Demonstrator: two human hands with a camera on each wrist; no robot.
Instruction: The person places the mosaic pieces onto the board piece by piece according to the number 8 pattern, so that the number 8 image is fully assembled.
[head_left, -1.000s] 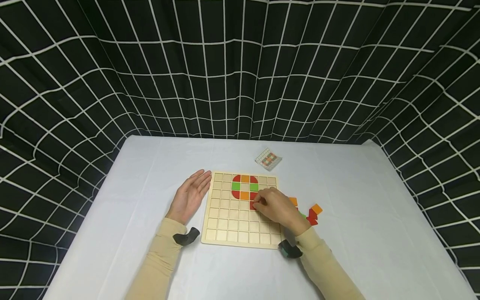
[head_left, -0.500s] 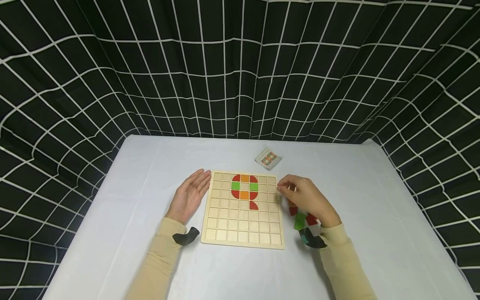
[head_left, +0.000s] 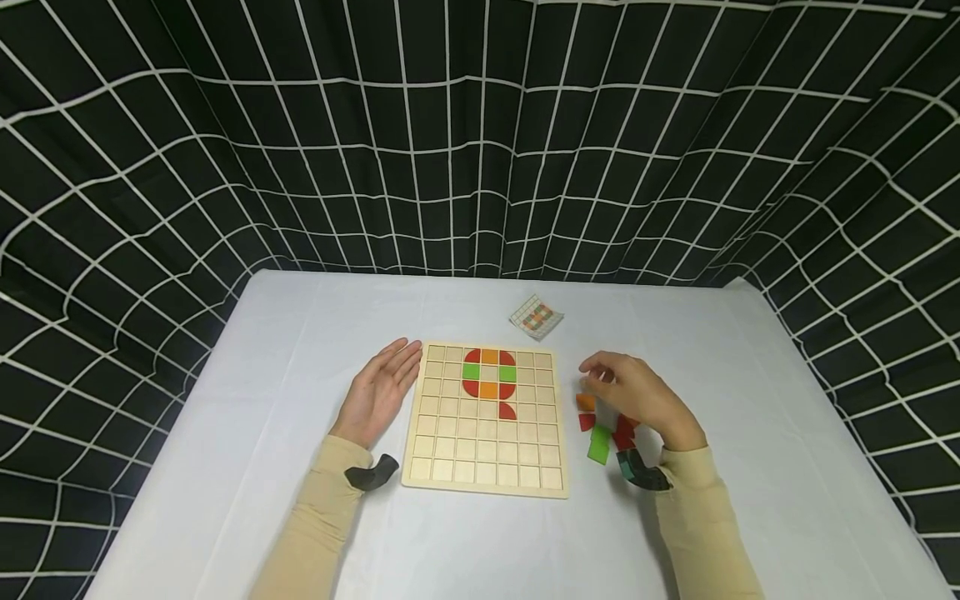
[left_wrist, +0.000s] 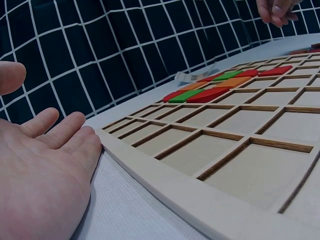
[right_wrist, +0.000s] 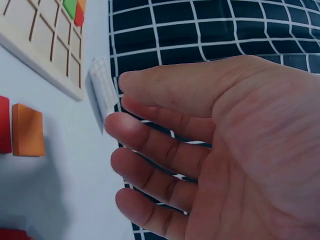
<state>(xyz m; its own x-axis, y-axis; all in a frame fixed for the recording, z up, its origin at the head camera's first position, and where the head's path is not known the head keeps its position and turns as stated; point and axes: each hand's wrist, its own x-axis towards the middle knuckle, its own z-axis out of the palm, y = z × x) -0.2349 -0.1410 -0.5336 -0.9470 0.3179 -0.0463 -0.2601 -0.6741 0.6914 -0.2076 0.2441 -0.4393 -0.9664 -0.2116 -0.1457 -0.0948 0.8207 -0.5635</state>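
Observation:
My left hand (head_left: 378, 396) lies palm up with straight fingers, its fingertips at the left edge of a wooden grid board (head_left: 457, 450). Red quarter-round tiles, two orange tiles (head_left: 489, 390) and two green tiles (head_left: 507, 374) form a ring near the board's top. Below the ring's right side sits a single red quarter-round tile (head_left: 507, 411). Over the loose tiles right of the board hovers my right hand (head_left: 637, 392), fingers loosely bent. In the right wrist view nothing is between its thumb and fingers. An orange tile (right_wrist: 28, 131) lies on the cloth below that hand.
Loose pieces near the right hand include a green tile (head_left: 599, 445) and a red tile (head_left: 587, 422); the right hand and wrist strap partly hide others. Behind the board lies a small pattern card (head_left: 536, 317). A black gridded curtain (head_left: 480, 167) rises beyond the white-covered table (head_left: 300, 317).
My right hand let go of the red quarter-round tile on the board, then moved right to the loose tiles. The left hand stayed in place.

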